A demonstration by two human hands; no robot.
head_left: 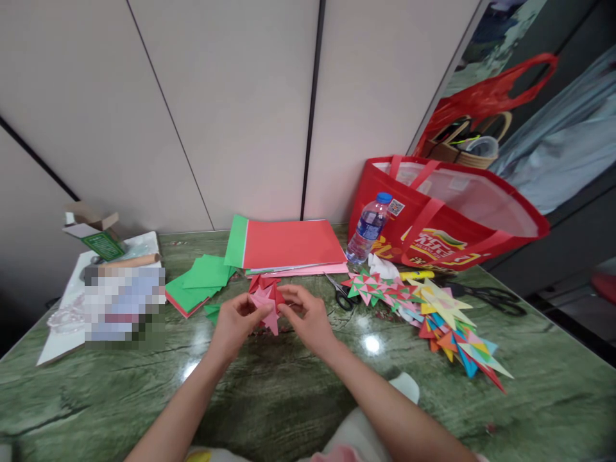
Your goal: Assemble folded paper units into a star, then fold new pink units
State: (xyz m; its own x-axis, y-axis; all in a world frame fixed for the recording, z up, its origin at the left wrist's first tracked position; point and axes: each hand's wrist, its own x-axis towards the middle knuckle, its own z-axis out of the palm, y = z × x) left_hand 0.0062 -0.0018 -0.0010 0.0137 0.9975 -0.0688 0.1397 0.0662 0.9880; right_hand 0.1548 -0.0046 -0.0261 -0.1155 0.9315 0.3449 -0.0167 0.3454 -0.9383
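Note:
Both of my hands hold a spiky folded-paper star (267, 299) in pink and red, just above the green marble table (289, 391). My left hand (235, 321) grips its left side with bent fingers. My right hand (310, 316) pinches its right side. A small green folded piece (212, 312) lies on the table just left of my left hand.
Behind the star lie a stack of red and green paper sheets (283, 244) and loose green squares (199, 282). Scissors (339, 292), a water bottle (368, 228), a row of finished paper stars (433, 314), more scissors (495, 296) and a red tote bag (452, 212) sit right. A board with a small box (96, 234) is left.

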